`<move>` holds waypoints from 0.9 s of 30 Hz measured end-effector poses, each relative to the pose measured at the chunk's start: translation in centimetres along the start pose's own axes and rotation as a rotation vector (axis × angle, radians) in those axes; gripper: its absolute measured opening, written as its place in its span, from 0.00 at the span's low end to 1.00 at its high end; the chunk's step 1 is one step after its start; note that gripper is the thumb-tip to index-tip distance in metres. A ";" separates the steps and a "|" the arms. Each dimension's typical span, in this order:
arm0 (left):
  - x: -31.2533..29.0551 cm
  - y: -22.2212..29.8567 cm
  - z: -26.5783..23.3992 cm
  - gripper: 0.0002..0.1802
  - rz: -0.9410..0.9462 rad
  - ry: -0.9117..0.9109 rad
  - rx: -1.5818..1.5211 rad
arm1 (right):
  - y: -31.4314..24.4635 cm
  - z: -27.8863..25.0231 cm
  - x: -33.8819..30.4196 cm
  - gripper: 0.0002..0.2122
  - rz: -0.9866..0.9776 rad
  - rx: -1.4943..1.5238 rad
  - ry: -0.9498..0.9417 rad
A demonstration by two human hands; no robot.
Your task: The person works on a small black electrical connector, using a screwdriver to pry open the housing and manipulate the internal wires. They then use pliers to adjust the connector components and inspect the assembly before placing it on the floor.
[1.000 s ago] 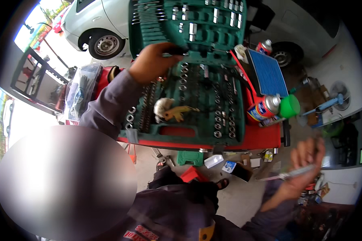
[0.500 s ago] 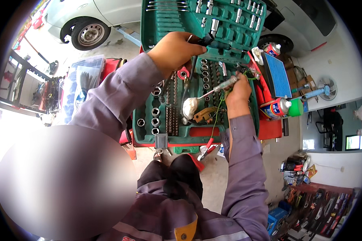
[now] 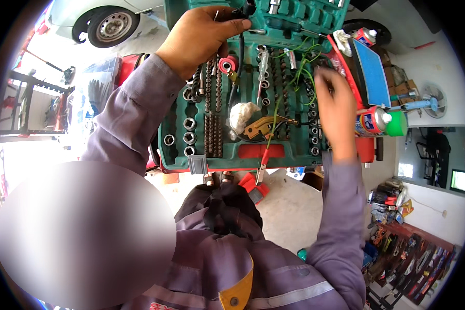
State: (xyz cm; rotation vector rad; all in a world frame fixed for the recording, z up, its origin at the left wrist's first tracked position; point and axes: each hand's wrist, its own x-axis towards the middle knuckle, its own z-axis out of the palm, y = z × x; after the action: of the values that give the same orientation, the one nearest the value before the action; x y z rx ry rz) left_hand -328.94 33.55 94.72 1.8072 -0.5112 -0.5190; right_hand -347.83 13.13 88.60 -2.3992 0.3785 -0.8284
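Observation:
High over the socket set case (image 3: 178, 163), my left hand (image 3: 199, 39) pinches a dark connector (image 3: 247, 8), partly cut off by the upper edge. Below it runs a black cable (image 3: 234, 85), past a red ring-shaped part (image 3: 227, 64) to a brass-coloured bracket (image 3: 261, 126). My right hand (image 3: 338, 106) hovers at the case's right side, smeared by motion, its fingers loosely curled. A test light with a clear handle (image 3: 264, 64) lies on the sockets, apart from both hands. Its green wire (image 3: 275, 111) leads to a red-sleeved clip (image 3: 262, 168) over the near edge. Crumpled white tissue (image 3: 243, 114) sits beside the bracket.
At the right are a blue-faced panel (image 3: 371, 75), a spray can (image 3: 371, 121) and a green cap (image 3: 396, 124). A clear plastic box (image 3: 93, 85) stands to the left. Beyond are a car wheel (image 3: 113, 27) and, far right, a fan (image 3: 435, 101).
My right hand has let go of the test light, which now lies in the case, and has moved right. My left hand still holds the connector. The view has shifted slightly.

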 end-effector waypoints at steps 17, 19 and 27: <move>-0.1 -1.6 0.7 0.24 0.101 -0.071 -0.113 | -4.1 -2.9 -11.5 0.20 -0.279 0.481 -0.376; 0.1 -2.2 0.6 0.24 0.131 -0.079 -0.052 | -4.6 -3.3 -9.8 0.21 -0.077 0.743 -0.100; -2.6 -2.6 -0.4 0.22 0.159 -0.516 -0.466 | -11.2 0.8 0.7 0.10 -0.107 0.824 0.259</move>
State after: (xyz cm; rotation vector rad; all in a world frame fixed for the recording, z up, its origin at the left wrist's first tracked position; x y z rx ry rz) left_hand -330.58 36.09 92.58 1.1714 -0.8013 -0.9174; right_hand -345.86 22.11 95.08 -1.5613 -0.0141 -1.0851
